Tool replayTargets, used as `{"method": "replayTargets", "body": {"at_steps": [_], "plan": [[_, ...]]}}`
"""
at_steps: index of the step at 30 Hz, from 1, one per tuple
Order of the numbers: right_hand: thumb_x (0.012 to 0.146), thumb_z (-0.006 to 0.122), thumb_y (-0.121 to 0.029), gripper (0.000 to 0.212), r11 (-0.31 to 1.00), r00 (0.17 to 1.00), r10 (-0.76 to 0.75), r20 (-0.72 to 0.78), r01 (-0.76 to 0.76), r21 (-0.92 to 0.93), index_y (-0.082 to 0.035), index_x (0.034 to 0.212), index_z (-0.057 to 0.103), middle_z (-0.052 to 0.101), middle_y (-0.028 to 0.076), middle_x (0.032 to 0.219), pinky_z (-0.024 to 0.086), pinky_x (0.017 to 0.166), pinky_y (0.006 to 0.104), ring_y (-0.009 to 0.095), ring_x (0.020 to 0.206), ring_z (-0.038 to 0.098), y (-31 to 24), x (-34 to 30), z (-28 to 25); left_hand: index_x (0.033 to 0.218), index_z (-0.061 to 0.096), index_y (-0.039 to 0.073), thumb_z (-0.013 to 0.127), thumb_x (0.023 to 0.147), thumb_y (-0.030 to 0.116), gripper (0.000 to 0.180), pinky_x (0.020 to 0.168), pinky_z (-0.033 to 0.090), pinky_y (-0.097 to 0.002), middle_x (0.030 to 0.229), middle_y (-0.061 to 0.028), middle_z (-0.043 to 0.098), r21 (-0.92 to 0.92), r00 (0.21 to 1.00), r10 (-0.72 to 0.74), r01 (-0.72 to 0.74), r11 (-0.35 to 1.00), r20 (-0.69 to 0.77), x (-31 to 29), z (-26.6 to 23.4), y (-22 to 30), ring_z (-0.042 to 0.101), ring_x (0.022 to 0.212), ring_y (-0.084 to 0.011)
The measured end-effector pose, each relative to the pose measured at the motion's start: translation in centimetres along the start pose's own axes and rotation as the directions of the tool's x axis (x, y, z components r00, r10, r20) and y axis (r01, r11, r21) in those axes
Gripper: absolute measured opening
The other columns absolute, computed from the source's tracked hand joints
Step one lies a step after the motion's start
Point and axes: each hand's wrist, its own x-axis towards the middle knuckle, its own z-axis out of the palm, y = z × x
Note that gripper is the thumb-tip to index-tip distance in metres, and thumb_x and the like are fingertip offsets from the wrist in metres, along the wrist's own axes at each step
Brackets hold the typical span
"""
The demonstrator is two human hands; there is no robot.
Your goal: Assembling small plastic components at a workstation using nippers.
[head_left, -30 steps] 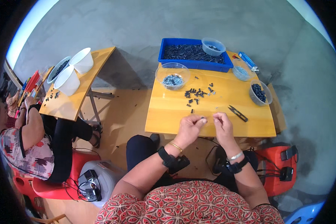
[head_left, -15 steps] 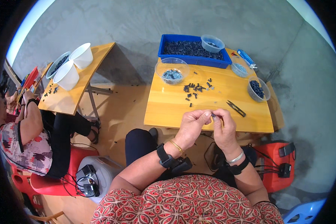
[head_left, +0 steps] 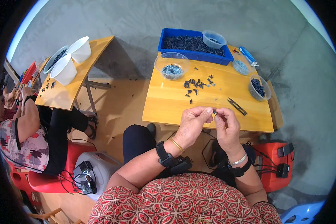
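Over the table's near edge, my left hand (head_left: 194, 121) and my right hand (head_left: 227, 127) meet with fingers pinched. Between their fingertips is a small dark plastic piece (head_left: 215, 112), mostly covered by the fingers. Beyond my hands lies a loose cluster of small black plastic pieces (head_left: 192, 83) on the yellow wooden table (head_left: 164, 108). A pair of thread snips (head_left: 237, 106) rests to the right of my fingers. Behind the cluster, a clear round bowl (head_left: 172, 71) contains small bluish and dark pieces.
A blue tray (head_left: 194, 59) full of black pieces stands at the back, a small clear tub (head_left: 214, 39) on its corner. Two more tubs (head_left: 240, 67) (head_left: 258, 89) line the right side. Leftward, a person (head_left: 26, 145) sits by another table (head_left: 59, 96) with white buckets (head_left: 79, 50).
My hands stay together with a slight shift of the fingers around the small piece, which shows a little more. The whole view has tilted slightly; nothing on the table has visibly moved.
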Motion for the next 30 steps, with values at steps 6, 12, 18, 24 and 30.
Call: {"method": "replayTargets", "body": {"at_steps": [6, 12, 18, 24, 30], "plan": [[0.084, 0.051, -0.001, 0.009, 0.999, 1.000, 0.005, -0.027, -0.004, 0.034, 0.000, 0.092, 0.051, 0.055, 0.010, 0.079, 0.045, 0.065, 0.0264, 0.018, 0.070, 0.056, 0.3, -0.1, -0.1, 0.095, 0.063, -0.001, 0.051, 0.089, 0.017, 0.022, 0.065, 0.042, -0.0211, 0.070, -0.0007, 0.057, -0.011, 0.999, 0.004, -0.003, 1.000, 0.049, -0.2, 0.0, 0.1, 0.050, 0.068, -0.0066], [0.085, 0.049, -0.002, 0.007, 0.999, 1.000, 0.018, -0.001, -0.018, 0.037, -0.001, 0.092, 0.051, 0.053, 0.008, 0.077, 0.042, 0.060, 0.0242, 0.016, 0.067, 0.052, 1.5, 0.1, -0.4, 0.092, 0.063, -0.001, 0.052, 0.089, 0.017, 0.021, 0.062, 0.041, -0.0197, 0.069, -0.0002, 0.057, 0.037, 0.999, 0.006, -0.007, 0.999, 0.033, 0.1, -0.3, -0.3, 0.049, 0.066, -0.0059], [0.081, 0.053, -0.001, 0.011, 0.988, 0.994, -0.091, 0.066, 0.099, -0.121, -0.001, 0.092, 0.051, 0.053, 0.012, 0.075, 0.044, 0.060, 0.0296, 0.024, 0.066, 0.055, -0.2, 0.7, -0.9, 0.087, 0.063, -0.001, 0.053, 0.088, 0.016, 0.020, 0.059, 0.039, -0.0191, 0.067, 0.0000, 0.056, 0.112, 0.999, -0.039, 0.035, 0.993, 0.034, 0.7, 0.0, -1.0, 0.048, 0.063, -0.0053], [0.082, 0.053, -0.005, 0.006, 0.932, 0.997, -0.076, -0.024, 0.062, -0.356, -0.002, 0.086, 0.054, 0.055, 0.013, 0.077, 0.045, 0.063, 0.0347, 0.030, 0.069, 0.055, 4.2, 1.9, -4.3, 0.092, 0.062, -0.003, 0.051, 0.089, 0.018, 0.023, 0.062, 0.043, -0.0211, 0.069, -0.0009, 0.057, 0.058, 0.982, -0.185, 0.182, 0.982, 0.036, 1.2, -0.4, -2.2, 0.050, 0.063, -0.0078], [0.079, 0.054, -0.005, 0.011, 0.810, 0.923, 0.064, -0.379, -0.269, -0.520, 0.000, 0.090, 0.055, 0.058, 0.014, 0.078, 0.045, 0.063, 0.0328, 0.025, 0.070, 0.057, 13.9, 8.0, -16.2, 0.093, 0.062, -0.003, 0.053, 0.088, 0.015, 0.021, 0.062, 0.044, -0.0205, 0.070, -0.0007, 0.057, 0.108, 0.992, -0.103, 0.095, 0.990, 0.066, 3.8, -1.1, -4.7, 0.051, 0.065, -0.0066]]}}
